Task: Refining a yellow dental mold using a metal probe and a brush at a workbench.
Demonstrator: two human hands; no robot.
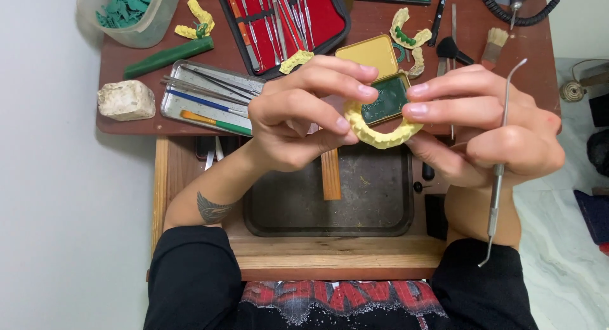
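**Inspector A:** Item under review: 1 yellow dental arch cast [382, 135], horseshoe-shaped with a row of moulded teeth. Location: held in the air between both hands, above the dark tray [330, 203] and just in front of the small open tin of green wax [384, 98].

**Inspector B:** State of each grip?

**Inspector A:** Left hand [298, 117] is closed on the cast's left limb, thumb beneath and fingertips on top. Right hand [488, 127] pinches the right limb with its fingertips, while its other fingers also clamp a slim metal carving tool [501, 165] that runs upright along the hand.

**Inspector B:** Handling assessment?

**Inspector A:** In my judgement it is light, rigid and brittle, most likely a stone-type casting. It will not flex; the 2 free ends and the tooth ridges look like the weak points. The surface appears matt, so slipping seems a minor risk.

**Inspector B:** Recommended hold?

**Inspector A:** Support the thicker outer wall of each limb, as shown, with gentle pressure. Avoid squeezing the limbs together and avoid bearing on the teeth. The counter [127, 64] is crowded with instruments.
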